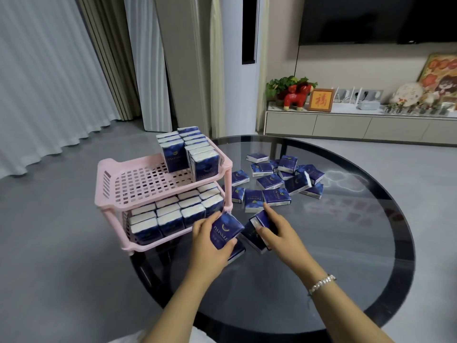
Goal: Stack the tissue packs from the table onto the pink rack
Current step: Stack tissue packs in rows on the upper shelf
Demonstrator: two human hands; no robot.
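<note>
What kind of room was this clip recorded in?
Most likely a home living room. A large wall-mounted television hangs above a low cabinet with ornaments and a potted plant, long curtains cover the left side, and the work happens on a round glass coffee table.

Navy tissue packs (277,179) lay scattered at the table's twelve o'clock; the two-tier pink rack (158,179) stood at nine, part-filled.

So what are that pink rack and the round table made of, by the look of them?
The pink rack looks like moulded plastic: matte, with a perforated grid shelf. The round table seems to be dark tinted glass: glossy, reflecting light, with the floor and its legs showing through.
</note>
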